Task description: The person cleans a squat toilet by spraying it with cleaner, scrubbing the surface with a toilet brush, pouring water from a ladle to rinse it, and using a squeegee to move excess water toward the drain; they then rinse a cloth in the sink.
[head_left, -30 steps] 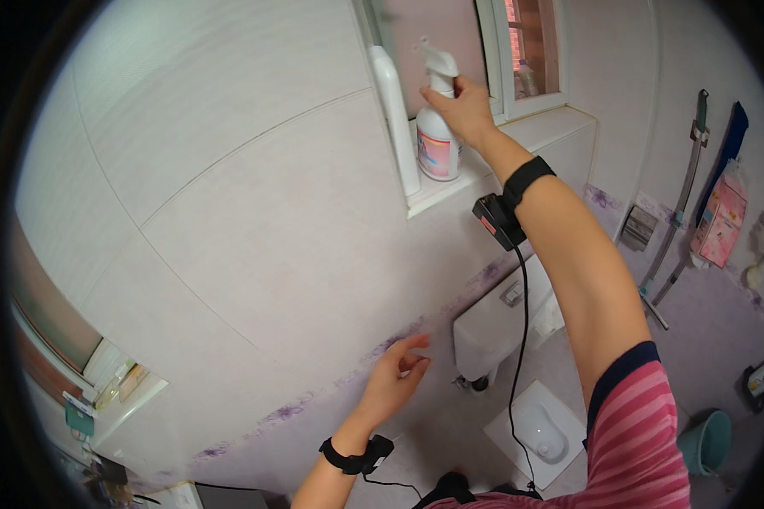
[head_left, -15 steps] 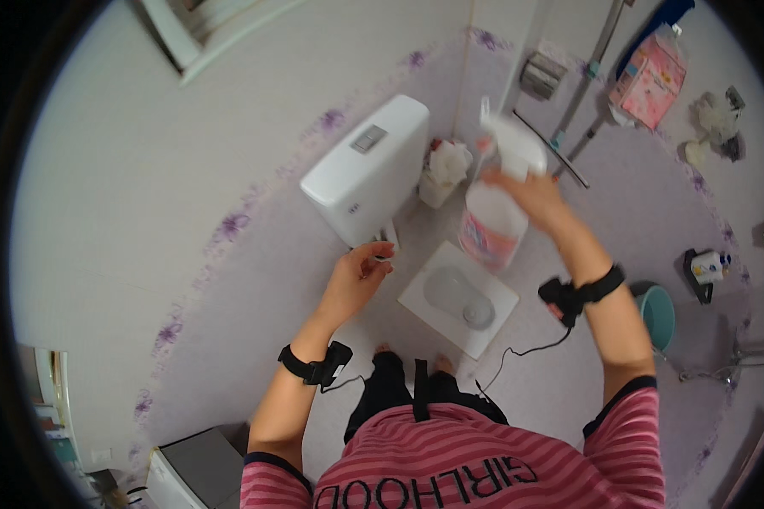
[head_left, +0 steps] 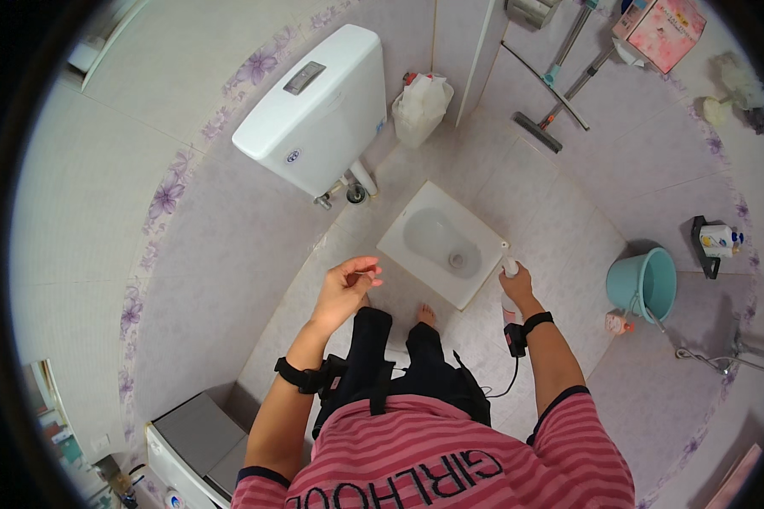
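My right hand (head_left: 519,286) is wrapped round the neck of a spray bottle (head_left: 509,310) with a white trigger head and a pinkish label. The bottle is upright beside the right corner of the white squat toilet pan (head_left: 412,250), its nozzle toward the pan. Part of the bottle is hidden by my hand and the black wrist device. To the left of the pan, above my feet, hovers my left hand (head_left: 345,288). Its fingers are loosely bent and a little apart, with nothing visible held in them.
A white cistern (head_left: 327,119) hangs on the wall behind the pan, a bagged bin (head_left: 422,110) to its right. A floor squeegee (head_left: 538,132) leans at the far right. A teal bucket (head_left: 624,284) and a small orange-capped bottle (head_left: 617,323) stand at the right wall.
My right hand has brought the spray bottle down and toward me, from above the pan's far side to beside its right corner. My view has shifted; my left hand keeps nearly the same pose.
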{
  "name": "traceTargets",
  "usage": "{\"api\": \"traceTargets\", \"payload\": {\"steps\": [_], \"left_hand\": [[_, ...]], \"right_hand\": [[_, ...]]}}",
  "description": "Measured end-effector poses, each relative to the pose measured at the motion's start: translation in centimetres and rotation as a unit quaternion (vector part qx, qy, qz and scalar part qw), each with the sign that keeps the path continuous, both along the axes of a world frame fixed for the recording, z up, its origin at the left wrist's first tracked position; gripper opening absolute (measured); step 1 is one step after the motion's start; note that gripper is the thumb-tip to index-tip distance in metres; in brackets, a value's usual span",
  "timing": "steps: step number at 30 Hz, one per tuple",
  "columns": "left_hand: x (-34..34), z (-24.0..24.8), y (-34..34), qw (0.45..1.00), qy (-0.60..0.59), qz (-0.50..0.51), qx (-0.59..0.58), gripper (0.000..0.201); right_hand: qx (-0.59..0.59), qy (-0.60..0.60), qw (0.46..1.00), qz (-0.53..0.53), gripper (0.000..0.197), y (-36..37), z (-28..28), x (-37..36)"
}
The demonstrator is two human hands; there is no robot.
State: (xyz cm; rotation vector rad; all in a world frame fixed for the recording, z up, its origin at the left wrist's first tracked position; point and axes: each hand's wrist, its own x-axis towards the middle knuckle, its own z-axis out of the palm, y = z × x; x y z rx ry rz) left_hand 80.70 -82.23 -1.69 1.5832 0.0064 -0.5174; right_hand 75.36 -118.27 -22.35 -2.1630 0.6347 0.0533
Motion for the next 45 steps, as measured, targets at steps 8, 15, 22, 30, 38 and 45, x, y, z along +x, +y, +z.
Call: {"api": "traceTargets", "payload": {"steps": [8,15,22,30,38,45], "left_hand": [[-0.7,-0.3,-0.6,0.999,0.037,0.025,0.018,0.022],[-2.3,-0.6,0.7,0.998,0.044,0.038,0.034,0.023],[-4.2,-0.6,1.4,0.996,0.058,0.049,0.039,0.023],[-6.0,-0.2,0.6,0.997,0.046,0.036,0.055,0.023],[-7.4,-1.1,-0.3,0.997,0.056,0.024,0.045,0.023],[-7.1,-0.5,-3.0,0.994,0.059,-0.016,0.096,0.024]], "right_hand": [[-0.094,0.156,0.982,0.048,0.036,-2.3,0.3,0.2],[-0.063,0.207,0.957,0.192,0.04,1.9,2.4,1.3],[-0.096,0.186,0.961,0.182,0.036,3.2,2.4,0.8],[-0.073,0.078,0.982,0.158,0.034,-0.8,-0.5,-5.3],[-0.09,0.197,0.961,0.173,0.034,-3.4,-0.2,-10.6],[-0.11,0.13,0.956,0.24,0.036,-2.8,-1.4,-11.6]]}}
